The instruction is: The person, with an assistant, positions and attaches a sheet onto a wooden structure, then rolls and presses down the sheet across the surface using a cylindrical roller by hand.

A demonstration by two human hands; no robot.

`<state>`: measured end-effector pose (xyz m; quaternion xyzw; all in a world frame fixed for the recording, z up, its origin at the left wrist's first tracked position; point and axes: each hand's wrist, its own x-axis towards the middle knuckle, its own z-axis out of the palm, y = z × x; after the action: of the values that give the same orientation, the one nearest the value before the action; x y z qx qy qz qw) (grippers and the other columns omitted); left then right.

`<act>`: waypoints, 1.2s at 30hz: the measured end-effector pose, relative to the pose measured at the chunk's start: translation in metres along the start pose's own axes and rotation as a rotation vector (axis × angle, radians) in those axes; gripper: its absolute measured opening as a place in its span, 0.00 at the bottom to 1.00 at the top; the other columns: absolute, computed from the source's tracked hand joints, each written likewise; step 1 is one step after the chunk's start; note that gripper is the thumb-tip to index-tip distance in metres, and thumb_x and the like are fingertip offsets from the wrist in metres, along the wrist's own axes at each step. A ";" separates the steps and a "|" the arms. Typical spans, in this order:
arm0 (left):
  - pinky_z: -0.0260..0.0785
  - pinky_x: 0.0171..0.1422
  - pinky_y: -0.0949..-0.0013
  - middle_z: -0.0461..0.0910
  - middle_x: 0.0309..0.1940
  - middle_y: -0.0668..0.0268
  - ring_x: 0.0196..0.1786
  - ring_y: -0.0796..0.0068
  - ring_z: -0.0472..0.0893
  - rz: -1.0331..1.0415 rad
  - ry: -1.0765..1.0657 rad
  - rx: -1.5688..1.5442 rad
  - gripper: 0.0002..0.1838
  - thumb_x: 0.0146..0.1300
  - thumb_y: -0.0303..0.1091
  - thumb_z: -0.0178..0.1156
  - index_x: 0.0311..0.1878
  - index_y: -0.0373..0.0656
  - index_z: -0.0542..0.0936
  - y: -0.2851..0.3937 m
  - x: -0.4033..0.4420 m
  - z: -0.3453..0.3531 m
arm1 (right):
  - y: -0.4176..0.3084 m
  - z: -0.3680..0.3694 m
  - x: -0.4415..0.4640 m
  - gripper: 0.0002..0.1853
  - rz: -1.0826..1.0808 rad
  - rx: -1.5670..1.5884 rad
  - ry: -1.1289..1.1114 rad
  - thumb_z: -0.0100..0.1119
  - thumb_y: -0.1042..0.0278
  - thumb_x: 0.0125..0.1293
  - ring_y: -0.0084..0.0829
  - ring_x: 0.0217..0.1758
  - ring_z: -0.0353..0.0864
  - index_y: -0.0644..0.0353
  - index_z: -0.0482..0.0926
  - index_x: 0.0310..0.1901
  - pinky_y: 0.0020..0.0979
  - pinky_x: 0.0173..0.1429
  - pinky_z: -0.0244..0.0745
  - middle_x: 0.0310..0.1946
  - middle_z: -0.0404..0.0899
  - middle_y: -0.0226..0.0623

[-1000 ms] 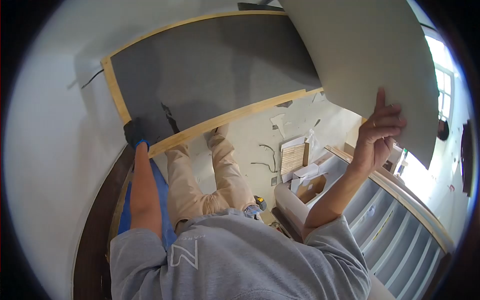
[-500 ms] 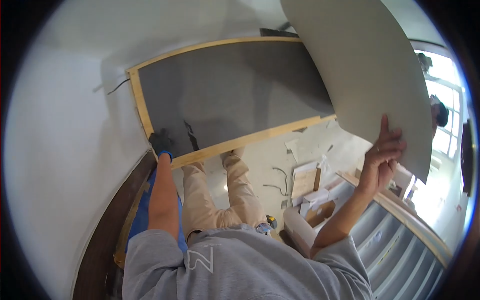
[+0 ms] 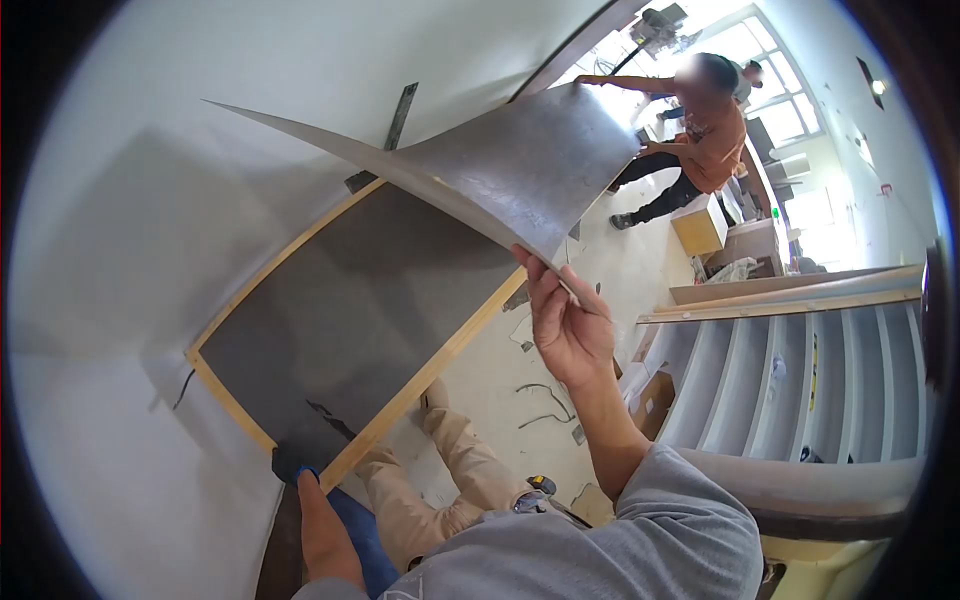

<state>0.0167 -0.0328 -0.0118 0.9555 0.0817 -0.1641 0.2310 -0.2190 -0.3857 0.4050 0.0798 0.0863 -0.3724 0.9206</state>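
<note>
A dark grey panel [image 3: 340, 290] with a pale wood border [image 3: 430, 390] lies in front of me, above my shoes. My left hand [image 3: 294, 463], in a dark glove with a blue cuff, is closed over its near left corner. Bare, my right hand [image 3: 568, 325] pinches the near edge of a thin, bendy grey sheet [image 3: 520, 160] between thumb and fingers. The sheet curves up over the panel's far part, its left tip lifted high. At the sheet's far end, a person in an orange shirt [image 3: 715, 150] has both hands on it.
A white wall [image 3: 120, 270] rises along the left. To the right is a ribbed grey slatted structure [image 3: 790, 385] with a wooden rail. Cable scraps [image 3: 545, 400] lie on the pale floor. A yellowish box [image 3: 700, 225] stands near the other person, with another person behind.
My view has turned right, bringing the other person into sight. The sheet has swung from upright on the right to slanting over the panel, my right hand still holding its edge.
</note>
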 end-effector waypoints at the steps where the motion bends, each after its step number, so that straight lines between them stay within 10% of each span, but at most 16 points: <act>1: 0.69 0.49 0.63 0.76 0.43 0.49 0.46 0.55 0.77 -0.002 -0.003 0.007 0.26 0.57 0.45 0.55 0.49 0.31 0.73 0.004 -0.001 0.000 | 0.002 0.000 0.001 0.29 0.000 -0.014 -0.003 0.42 0.74 0.66 0.41 0.52 0.74 0.71 0.43 0.64 0.28 0.54 0.76 0.52 0.66 0.58; 11: 0.69 0.50 0.64 0.76 0.44 0.48 0.47 0.56 0.76 -0.011 -0.006 0.016 0.27 0.56 0.46 0.56 0.50 0.31 0.72 0.012 -0.002 -0.013 | 0.003 -0.009 -0.005 0.28 0.001 -0.029 0.002 0.41 0.75 0.66 0.41 0.51 0.74 0.70 0.45 0.64 0.26 0.52 0.77 0.52 0.67 0.56; 14: 0.69 0.50 0.64 0.76 0.44 0.48 0.48 0.56 0.76 0.003 0.004 0.003 0.27 0.56 0.46 0.56 0.50 0.31 0.72 0.015 0.004 -0.022 | 0.014 -0.007 -0.004 0.12 0.008 0.028 0.106 0.42 0.72 0.66 0.46 0.47 0.77 0.75 0.66 0.44 0.40 0.49 0.80 0.42 0.73 0.55; 19: 0.69 0.50 0.65 0.75 0.45 0.47 0.47 0.56 0.76 0.044 -0.006 0.177 0.28 0.55 0.45 0.56 0.51 0.30 0.72 0.011 0.019 -0.012 | 0.018 -0.028 -0.003 0.16 -0.004 -0.107 0.085 0.41 0.73 0.66 0.40 0.49 0.75 0.76 0.62 0.52 0.30 0.51 0.79 0.49 0.68 0.55; 25: 0.70 0.37 0.60 0.79 0.29 0.50 0.33 0.54 0.79 -0.096 -0.230 -0.534 0.23 0.55 0.46 0.55 0.32 0.28 0.75 0.017 0.015 -0.026 | 0.027 -0.029 0.002 0.14 -0.016 -0.117 0.127 0.41 0.74 0.66 0.41 0.48 0.76 0.78 0.63 0.48 0.31 0.51 0.79 0.48 0.68 0.56; 36: 0.70 0.27 0.61 0.77 0.24 0.57 0.26 0.63 0.77 0.201 -0.397 -0.164 0.13 0.55 0.38 0.55 0.28 0.34 0.75 -0.053 0.077 0.012 | 0.040 -0.036 0.005 0.11 -0.042 -0.136 0.174 0.44 0.74 0.64 0.46 0.46 0.77 0.74 0.67 0.44 0.38 0.47 0.81 0.42 0.73 0.54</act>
<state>0.0727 0.0144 -0.0706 0.8858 -0.0479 -0.3179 0.3347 -0.1911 -0.3527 0.3723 0.0473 0.1925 -0.3765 0.9050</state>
